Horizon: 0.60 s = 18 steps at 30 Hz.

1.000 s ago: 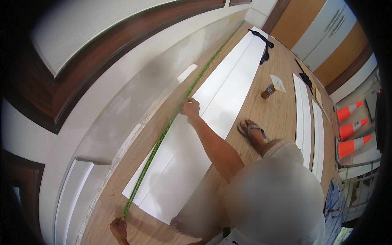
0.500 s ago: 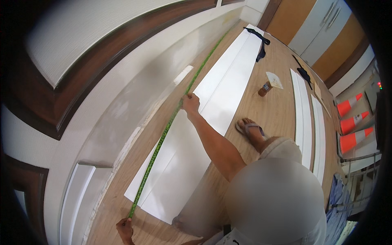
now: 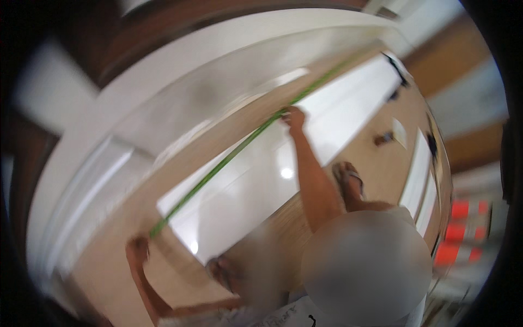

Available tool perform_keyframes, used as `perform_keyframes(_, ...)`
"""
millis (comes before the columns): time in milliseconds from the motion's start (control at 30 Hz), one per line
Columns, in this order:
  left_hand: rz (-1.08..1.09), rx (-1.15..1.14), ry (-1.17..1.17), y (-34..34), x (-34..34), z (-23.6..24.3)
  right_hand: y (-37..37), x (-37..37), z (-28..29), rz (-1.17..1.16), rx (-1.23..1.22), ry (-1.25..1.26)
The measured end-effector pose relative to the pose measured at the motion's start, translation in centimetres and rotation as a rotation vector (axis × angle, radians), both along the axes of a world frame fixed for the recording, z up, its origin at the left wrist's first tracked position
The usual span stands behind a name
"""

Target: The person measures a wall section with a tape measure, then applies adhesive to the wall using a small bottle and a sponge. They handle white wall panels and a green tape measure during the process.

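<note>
Along the wood-toned floor point(image 3: 368, 155), beside a pale wall point(image 3: 199, 101), the following items were recorded, most of them softened by motion blur.

Green measuring tape point(image 3: 212, 171): one, stretched out long. It ran from the lower left, slantwise over the near part of the white panels, then on along their wall-side edge toward the far end of the room. Markings blurred.

Left hand point(image 3: 138, 249): blurred, fingers curled around the near end of the tape, just beyond the near edge of the panels and above bare floor.

Right hand point(image 3: 294, 119): arm reaching across the panels; fingers closed on the tape farther along its length, at the wall-side edge of the panels.

White panels point(image 3: 245, 188): laid flat and lengthwise, a seam running along them; bright spots of reflected light on the near part.

Dark strap point(image 3: 399, 70): one, lying across the far end of the panels.

Sandalled foot point(image 3: 351, 180): planted on the floor just to the right of the panels. A second foot point(image 3: 220, 272), blurred, stood at their near corner.

Brown bottle point(image 3: 383, 139): one, on the floor right of the panels, a pale sheet point(image 3: 399, 132) just beside it.

White boards point(image 3: 417, 169): narrow, lying farther right.

Orange cones point(image 3: 457, 232): three, pale-banded, in a row near the right rim.
</note>
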<state>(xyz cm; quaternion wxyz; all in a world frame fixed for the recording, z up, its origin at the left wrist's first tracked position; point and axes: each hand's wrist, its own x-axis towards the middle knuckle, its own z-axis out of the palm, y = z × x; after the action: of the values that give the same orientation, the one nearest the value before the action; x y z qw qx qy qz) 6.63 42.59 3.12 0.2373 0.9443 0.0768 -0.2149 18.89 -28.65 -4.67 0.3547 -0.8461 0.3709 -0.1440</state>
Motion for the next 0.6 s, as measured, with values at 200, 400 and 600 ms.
perform_keyframes(200, 0.121, -0.030, 0.006, -0.6, 1.5, 2.7, -0.2, 1.2, 4.6, -0.084, 0.656, -0.354)
perform_keyframes(400, 0.079, 0.053, -0.125, -2.2, 2.8, 4.8, 1.5, 2.6, 5.2, -0.297, 0.826, -0.445)
perform_keyframes(600, 0.046, 0.048, -0.134, -0.8, 7.7, 1.3, -3.0, 6.0, -0.5, -0.174, 0.889, -0.399)
